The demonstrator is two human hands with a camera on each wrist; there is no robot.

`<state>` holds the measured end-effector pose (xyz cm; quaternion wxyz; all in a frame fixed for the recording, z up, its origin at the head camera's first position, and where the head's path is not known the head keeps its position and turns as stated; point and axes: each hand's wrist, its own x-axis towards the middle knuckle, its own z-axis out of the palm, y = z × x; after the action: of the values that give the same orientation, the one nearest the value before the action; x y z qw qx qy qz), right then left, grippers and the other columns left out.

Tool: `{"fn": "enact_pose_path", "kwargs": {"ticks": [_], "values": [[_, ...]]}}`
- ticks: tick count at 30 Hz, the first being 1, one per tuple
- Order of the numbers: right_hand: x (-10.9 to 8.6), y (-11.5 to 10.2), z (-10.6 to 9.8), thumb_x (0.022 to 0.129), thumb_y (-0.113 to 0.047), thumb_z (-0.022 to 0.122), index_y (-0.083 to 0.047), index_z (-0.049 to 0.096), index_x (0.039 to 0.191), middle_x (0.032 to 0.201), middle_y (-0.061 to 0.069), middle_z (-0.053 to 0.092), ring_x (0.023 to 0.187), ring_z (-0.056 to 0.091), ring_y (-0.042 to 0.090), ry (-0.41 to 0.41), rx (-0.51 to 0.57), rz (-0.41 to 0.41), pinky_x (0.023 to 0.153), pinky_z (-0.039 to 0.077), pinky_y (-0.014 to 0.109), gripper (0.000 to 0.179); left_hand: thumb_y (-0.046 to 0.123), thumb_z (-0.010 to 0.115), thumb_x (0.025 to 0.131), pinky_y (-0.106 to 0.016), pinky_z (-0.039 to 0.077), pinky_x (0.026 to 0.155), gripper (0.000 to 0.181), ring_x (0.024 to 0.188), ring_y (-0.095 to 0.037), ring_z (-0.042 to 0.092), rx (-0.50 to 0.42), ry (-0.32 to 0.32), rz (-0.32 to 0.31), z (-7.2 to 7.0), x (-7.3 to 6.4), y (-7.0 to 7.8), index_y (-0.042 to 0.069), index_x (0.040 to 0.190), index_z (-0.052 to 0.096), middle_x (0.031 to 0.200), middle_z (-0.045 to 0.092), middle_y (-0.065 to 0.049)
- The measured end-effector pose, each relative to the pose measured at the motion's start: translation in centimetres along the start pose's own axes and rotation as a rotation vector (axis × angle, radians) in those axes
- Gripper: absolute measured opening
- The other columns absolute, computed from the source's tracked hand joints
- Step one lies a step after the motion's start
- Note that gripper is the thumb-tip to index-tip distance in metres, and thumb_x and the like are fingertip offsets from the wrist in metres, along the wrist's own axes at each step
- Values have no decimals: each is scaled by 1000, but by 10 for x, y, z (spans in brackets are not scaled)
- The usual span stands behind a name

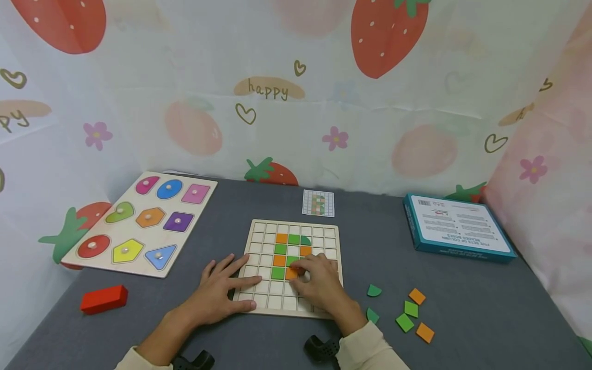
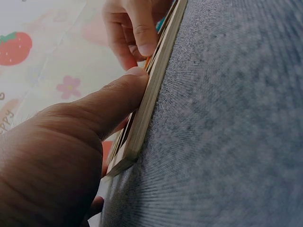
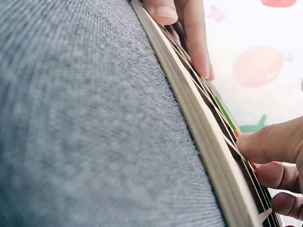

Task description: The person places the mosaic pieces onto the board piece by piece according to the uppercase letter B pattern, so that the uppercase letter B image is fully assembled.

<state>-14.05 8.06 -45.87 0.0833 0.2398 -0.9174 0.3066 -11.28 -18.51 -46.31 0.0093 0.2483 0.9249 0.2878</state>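
Observation:
A wooden grid board point(image 1: 259, 303) lies on the table with orange and green tiles set in its middle cells. My left hand point(image 1: 219, 288) is spread over the board's left edge, thumb and fingertips resting on it. Over the board's lower middle, my right hand point(image 1: 321, 282) holds an orange square tile point(image 1: 291, 273) between thumb and fingers, at the cell beside a green square tile point(image 1: 278, 273). Part of this tile is covered by the fingers. In the left wrist view its thin orange edge shows below the right fingertips. A small printed pattern card point(image 1: 318, 203) lies behind the board.
Loose green quarter-round tiles point(image 1: 374, 291) and several square tiles point(image 1: 410, 309) lie right of the board. A shape puzzle board point(image 1: 134, 226) is at the left, with a red block point(image 1: 104, 299) in front of it. A teal box point(image 1: 460, 228) stands back right.

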Motion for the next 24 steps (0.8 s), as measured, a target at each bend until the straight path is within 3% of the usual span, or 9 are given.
{"fn": "enact_pose_path", "kwargs": {"ticks": [10, 18, 24], "values": [[-2, -5, -12, 81, -14, 78, -10, 75, 104, 85, -5, 61, 81, 47, 14, 35, 55, -4, 75, 35, 41, 24, 54, 70, 82, -69, 2, 102, 56, 139, -45, 18, 1, -3, 3, -1, -1, 0, 26, 130, 65, 153, 33, -11], [-9, -13, -45, 82, -9, 77, -7, 74, 108, 85, -2, 60, 87, 49, 24, 66, 145, -39, 81, 33, 52, 26, 54, 70, 82, -68, 1, 102, 56, 140, -44, 17, -13, -10, -3, 0, -1, -1, 26, 130, 65, 153, 33, -11], [-16, -13, -74, 78, -9, 81, -8, 73, 109, 88, -6, 58, 85, 46, 19, 128, 84, -81, 77, 33, 46, 32, 54, 70, 82, -68, 0, 102, 57, 140, -43, 16, -19, -10, -4, 0, -1, -2, 26, 131, 65, 153, 32, -10]]}}
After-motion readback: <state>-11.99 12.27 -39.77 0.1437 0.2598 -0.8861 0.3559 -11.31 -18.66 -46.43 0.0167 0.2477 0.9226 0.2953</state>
